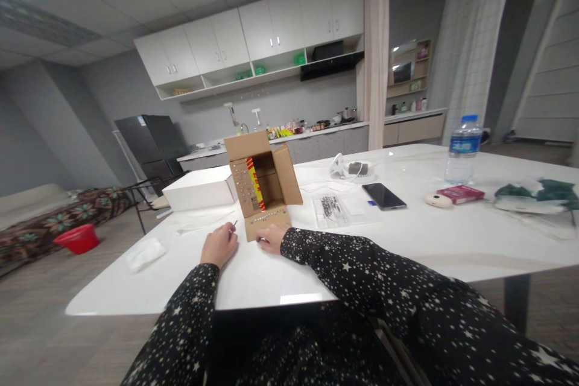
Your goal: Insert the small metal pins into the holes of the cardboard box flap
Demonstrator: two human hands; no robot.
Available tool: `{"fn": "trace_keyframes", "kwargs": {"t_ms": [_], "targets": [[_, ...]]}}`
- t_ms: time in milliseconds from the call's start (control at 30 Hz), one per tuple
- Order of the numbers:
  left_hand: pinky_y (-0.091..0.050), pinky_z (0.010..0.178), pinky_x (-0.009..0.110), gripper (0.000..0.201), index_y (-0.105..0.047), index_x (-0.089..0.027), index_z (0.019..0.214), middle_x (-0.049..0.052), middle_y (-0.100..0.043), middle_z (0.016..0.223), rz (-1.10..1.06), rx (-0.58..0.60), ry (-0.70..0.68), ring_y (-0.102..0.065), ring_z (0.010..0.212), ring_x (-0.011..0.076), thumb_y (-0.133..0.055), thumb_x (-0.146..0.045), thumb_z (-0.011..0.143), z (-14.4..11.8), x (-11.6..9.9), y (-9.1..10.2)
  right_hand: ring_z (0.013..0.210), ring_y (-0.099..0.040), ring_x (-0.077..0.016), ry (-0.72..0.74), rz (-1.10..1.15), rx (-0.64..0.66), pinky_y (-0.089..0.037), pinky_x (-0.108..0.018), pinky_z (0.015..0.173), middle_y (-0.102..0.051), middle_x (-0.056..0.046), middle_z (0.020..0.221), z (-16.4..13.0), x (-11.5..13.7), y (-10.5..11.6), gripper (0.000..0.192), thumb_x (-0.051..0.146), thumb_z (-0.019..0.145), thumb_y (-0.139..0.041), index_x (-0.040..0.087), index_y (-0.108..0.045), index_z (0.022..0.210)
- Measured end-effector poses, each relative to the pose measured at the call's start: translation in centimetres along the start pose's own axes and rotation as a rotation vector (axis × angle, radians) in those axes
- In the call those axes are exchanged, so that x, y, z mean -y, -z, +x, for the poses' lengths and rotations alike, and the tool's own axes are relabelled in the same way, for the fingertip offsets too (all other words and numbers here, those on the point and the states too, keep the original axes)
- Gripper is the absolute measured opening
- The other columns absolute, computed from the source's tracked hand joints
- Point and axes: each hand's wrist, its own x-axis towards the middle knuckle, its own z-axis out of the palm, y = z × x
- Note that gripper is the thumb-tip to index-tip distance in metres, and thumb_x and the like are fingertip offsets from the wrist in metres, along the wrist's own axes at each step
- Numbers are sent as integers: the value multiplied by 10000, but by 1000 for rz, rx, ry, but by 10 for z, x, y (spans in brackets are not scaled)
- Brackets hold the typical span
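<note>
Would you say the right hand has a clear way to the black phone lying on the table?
Probably yes. The right hand rests at the cardboard box's front flap, and the phone lies flat further right. Only a flat clear bag of small parts lies between, low enough to pass over.

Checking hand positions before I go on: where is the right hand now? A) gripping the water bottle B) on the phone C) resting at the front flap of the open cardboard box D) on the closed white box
C: the right hand lies on the table at the front flap of the open cardboard box, well away from the water bottle, phone and white box.
</note>
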Motion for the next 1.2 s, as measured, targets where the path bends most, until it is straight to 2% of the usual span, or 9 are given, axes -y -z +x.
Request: {"fn": "trace_keyframes", "kwargs": {"t_ms": [167, 433, 567, 667, 800, 1200], "targets": [[-377, 818, 319, 197, -526, -208, 930, 58, -614, 936, 13, -87, -87, -546, 942, 201, -388, -234, 791, 0, -22, 2, 790, -609, -199, -9, -1, -1, -431, -287, 656, -670, -40, 925, -1, 1, 0, 273, 288, 795, -430, 253, -623, 985], [-356, 808, 354, 235, -515, -187, 1000, 90, -554, 976, 52, -309, -66, -501, 945, 232, -364, -257, 834, 6, -46, 5, 796, -615, -209, 2, -13, -1, -440, -295, 650, -670, -44, 932, -2, 3, 3, 275, 301, 793, -433, 252, -619, 989], [-352, 823, 351, 217, -520, -182, 987, 101, -540, 1008, 35, -288, -139, -486, 969, 235, -393, -230, 817, 11, -58, 3, 793, -622, -218, -9, -23, 1, -447, -302, 660, -674, -58, 921, 1, -1, -1, 277, 306, 783, -452, 238, -614, 997], [-348, 836, 355, 221, -515, -185, 999, 100, -546, 1022, 26, -267, -145, -481, 981, 235, -394, -218, 817, 13, -62, 2, 797, -625, -216, -23, -26, -5, -451, -301, 667, -675, -55, 922, 3, -2, -5, 284, 311, 784, -458, 242, -606, 1017], [-348, 840, 355, 228, -512, -188, 1010, 97, -556, 1026, 33, -235, -117, -483, 987, 234, -392, -225, 820, 12, -60, 2, 798, -628, -213, -23, -38, -3, -452, -300, 658, -677, -48, 923, 4, -3, -7, 274, 311, 789, -446, 253, -610, 1001], [-359, 804, 349, 182, -519, -199, 953, 84, -569, 1007, 2, -198, -180, -483, 986, 231, -412, -193, 806, 10, -58, -1, 763, -633, -226, -20, -57, -1, -446, -300, 619, -680, -60, 885, 3, -1, -4, 266, 318, 786, -437, 238, -625, 957]]}}
